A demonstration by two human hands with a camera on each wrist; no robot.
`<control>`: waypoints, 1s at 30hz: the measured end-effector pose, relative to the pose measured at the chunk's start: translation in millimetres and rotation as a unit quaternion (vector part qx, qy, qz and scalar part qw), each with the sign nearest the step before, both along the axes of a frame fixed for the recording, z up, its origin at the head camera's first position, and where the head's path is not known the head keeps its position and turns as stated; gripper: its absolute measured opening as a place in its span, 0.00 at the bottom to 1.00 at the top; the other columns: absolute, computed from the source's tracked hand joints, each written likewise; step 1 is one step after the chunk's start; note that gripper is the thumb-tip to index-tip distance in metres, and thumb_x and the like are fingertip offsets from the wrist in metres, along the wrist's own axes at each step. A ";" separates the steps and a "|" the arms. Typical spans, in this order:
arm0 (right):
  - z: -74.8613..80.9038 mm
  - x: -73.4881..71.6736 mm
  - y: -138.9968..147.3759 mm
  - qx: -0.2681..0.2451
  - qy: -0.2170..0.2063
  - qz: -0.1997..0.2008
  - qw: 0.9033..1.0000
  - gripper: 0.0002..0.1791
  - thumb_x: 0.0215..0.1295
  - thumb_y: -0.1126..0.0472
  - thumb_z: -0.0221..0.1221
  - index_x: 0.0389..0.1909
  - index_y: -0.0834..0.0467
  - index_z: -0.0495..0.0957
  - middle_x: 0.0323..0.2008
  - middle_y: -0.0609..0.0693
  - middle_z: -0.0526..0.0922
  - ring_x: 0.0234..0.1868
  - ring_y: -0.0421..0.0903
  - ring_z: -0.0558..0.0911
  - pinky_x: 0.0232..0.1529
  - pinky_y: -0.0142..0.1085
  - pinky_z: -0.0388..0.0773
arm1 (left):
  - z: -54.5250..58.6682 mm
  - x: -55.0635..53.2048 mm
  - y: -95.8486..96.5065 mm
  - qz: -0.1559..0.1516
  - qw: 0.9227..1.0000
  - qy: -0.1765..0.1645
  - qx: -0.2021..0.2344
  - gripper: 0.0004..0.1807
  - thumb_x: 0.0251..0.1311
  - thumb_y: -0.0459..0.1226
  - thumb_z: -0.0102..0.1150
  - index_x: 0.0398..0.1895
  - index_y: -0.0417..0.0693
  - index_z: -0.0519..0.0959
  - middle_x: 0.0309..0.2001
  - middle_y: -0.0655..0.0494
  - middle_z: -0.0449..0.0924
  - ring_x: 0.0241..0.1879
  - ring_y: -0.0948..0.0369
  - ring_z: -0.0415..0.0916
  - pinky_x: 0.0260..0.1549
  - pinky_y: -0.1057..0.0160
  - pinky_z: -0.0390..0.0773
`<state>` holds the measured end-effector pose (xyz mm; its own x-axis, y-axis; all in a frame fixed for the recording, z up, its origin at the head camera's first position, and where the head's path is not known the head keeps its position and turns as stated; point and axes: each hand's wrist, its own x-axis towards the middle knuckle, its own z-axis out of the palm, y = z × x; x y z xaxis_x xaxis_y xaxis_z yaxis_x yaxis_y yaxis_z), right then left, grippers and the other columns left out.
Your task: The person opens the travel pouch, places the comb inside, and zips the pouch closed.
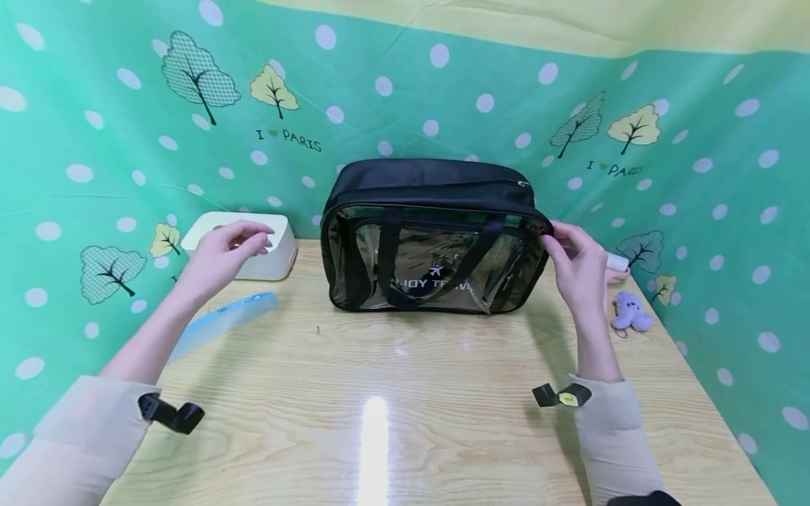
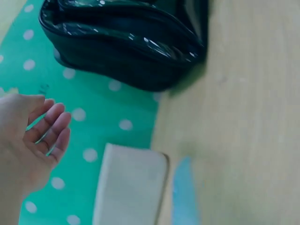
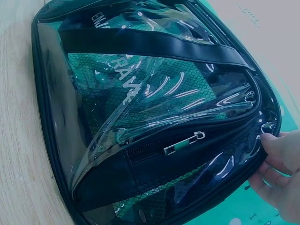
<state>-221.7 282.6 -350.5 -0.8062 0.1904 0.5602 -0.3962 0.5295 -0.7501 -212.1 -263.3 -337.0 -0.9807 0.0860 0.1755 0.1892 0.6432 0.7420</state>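
Observation:
A black travel bag (image 1: 430, 239) with a clear plastic front and white lettering stands upright at the back of the table. My right hand (image 1: 577, 263) pinches its upper right corner between thumb and fingers; the right wrist view shows that grip and a metal zipper pull (image 3: 183, 143) on the bag's front pocket. In mid-air to the left of the bag, my left hand (image 1: 228, 249) holds nothing, its fingers loosely bent. The left wrist view shows this left hand (image 2: 37, 140) apart from the bag (image 2: 126, 47).
Behind the left hand stands a white box (image 1: 278, 246). A translucent blue flat item (image 1: 228, 320) lies under the left forearm. To the right are a purple plush toy (image 1: 629, 311) and a white-and-pink item (image 1: 616, 263), partly hidden by the right hand. A green dotted curtain (image 1: 405, 105) hangs behind.

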 end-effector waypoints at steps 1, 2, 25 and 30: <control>-0.3 0.1 -0.3 -0.002 -0.002 0.001 1.000 0.14 0.71 0.61 0.64 0.55 0.57 0.86 0.43 0.32 0.84 0.44 0.27 0.81 0.46 0.17 0.76 | -5.1 1.5 -4.6 0.004 1.000 -0.006 -0.006 0.23 0.77 0.52 0.50 0.63 0.49 0.79 0.44 0.66 0.84 0.41 0.77 0.78 0.40 0.79 0.77; -0.6 0.1 -0.7 -0.004 -0.005 0.002 1.000 0.14 0.71 0.61 0.64 0.55 0.57 0.86 0.43 0.33 0.84 0.44 0.27 0.81 0.46 0.18 0.76 | -10.6 3.1 -9.3 0.008 1.000 -0.011 -0.012 0.23 0.77 0.52 0.51 0.63 0.49 0.79 0.45 0.65 0.85 0.41 0.78 0.77 0.40 0.78 0.76; 1.8 1.1 1.7 0.017 -0.003 -0.010 1.000 0.15 0.71 0.61 0.64 0.56 0.57 0.86 0.45 0.43 0.87 0.42 0.24 0.80 0.45 0.16 0.75 | -121.6 43.2 -78.9 0.030 0.991 -0.031 -0.129 0.43 0.65 0.49 0.68 0.73 0.31 0.64 0.66 0.23 0.68 0.65 0.28 0.62 0.59 0.29 0.65; 3.9 -0.3 5.0 0.041 0.001 -0.005 0.999 0.16 0.69 0.64 0.66 0.56 0.59 0.85 0.43 0.43 0.87 0.40 0.22 0.79 0.42 0.15 0.75 | -130.1 52.7 -84.0 0.044 0.988 -0.026 -0.146 0.47 0.62 0.50 0.71 0.74 0.31 0.63 0.65 0.23 0.67 0.64 0.27 0.60 0.57 0.30 0.64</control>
